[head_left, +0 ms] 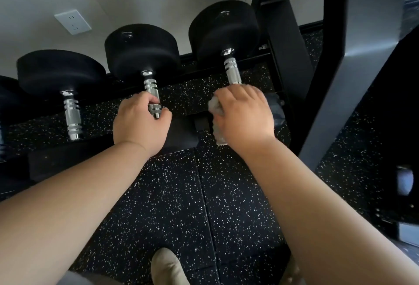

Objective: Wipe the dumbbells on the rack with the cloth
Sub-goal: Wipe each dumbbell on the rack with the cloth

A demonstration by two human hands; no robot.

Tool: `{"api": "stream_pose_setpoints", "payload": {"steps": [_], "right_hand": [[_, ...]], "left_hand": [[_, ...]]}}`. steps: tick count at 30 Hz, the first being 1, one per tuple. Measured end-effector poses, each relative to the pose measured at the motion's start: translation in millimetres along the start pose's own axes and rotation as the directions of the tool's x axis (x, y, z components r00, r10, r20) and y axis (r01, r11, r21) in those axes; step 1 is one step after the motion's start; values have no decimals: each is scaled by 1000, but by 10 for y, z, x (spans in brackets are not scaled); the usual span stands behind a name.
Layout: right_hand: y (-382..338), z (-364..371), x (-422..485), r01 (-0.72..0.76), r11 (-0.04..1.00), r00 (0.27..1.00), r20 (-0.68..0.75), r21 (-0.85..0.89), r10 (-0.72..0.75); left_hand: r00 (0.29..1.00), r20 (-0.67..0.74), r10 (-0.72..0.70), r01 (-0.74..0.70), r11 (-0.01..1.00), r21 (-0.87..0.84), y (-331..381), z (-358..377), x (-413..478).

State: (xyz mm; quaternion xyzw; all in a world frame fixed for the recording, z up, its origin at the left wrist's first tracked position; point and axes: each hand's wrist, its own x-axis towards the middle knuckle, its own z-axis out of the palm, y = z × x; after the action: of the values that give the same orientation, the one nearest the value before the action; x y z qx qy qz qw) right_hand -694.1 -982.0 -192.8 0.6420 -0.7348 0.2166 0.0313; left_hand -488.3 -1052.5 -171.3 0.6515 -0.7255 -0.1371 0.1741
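Three black dumbbells with chrome handles lie side by side on a low black rack (275, 74). My left hand (139, 121) grips the chrome handle of the middle dumbbell (141, 51) near its front end. My right hand (243, 114) holds a grey cloth (216, 108) bunched around the lower handle of the right dumbbell (224, 31); part of the cloth hangs below my palm. The left dumbbell (60, 71) lies untouched. The front heads of the middle and right dumbbells are mostly hidden under my hands.
A black and grey rack upright (344, 62) rises close on the right of my right hand. The floor (172, 205) is black speckled rubber matting. A white wall socket (73, 22) sits behind the dumbbells. My shoe (167, 266) shows at the bottom edge.
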Motion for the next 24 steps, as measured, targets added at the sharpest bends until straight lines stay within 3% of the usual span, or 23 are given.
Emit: {"api": "stream_pose_setpoints", "payload": {"steps": [3,6,8,10,14,16,18,21,22,24], "right_hand": [[292,-216,-1,-332,910,943,68,246,326],[720,-283,-4,-733,550,672,305,399,674],[816,-234,-43,-817,374,549,390,439,740],[675,-209,-78,-775,380,582,336,505,740],[260,-218,-207,-453,740,870,64,497,490],[281,-217,-243,-382,809,915,60,447,399],[415,-257,-178,-510,699,853,190,501,486],[701,-251,-37,-758,460,641,400,462,655],[781,-232,-16,-795,423,595,424,435,682],[845,-189,-18,-801,393,575,396,452,716]], "left_hand": [[1000,-8,12,-12,1000,6,-8,11,-1],[1000,-9,11,-11,1000,10,-9,20,6],[1000,-9,8,-8,1000,9,-12,18,6],[1000,-7,11,-11,1000,5,-9,20,4],[1000,2,7,-7,1000,5,-9,11,3],[1000,3,8,-8,1000,5,-9,11,4],[1000,2,5,-5,1000,6,-13,21,7],[1000,-2,1,-1,1000,10,-21,38,13],[1000,-2,0,0,1000,15,-21,39,15],[1000,-3,-1,1,1000,19,-19,39,19]]}}
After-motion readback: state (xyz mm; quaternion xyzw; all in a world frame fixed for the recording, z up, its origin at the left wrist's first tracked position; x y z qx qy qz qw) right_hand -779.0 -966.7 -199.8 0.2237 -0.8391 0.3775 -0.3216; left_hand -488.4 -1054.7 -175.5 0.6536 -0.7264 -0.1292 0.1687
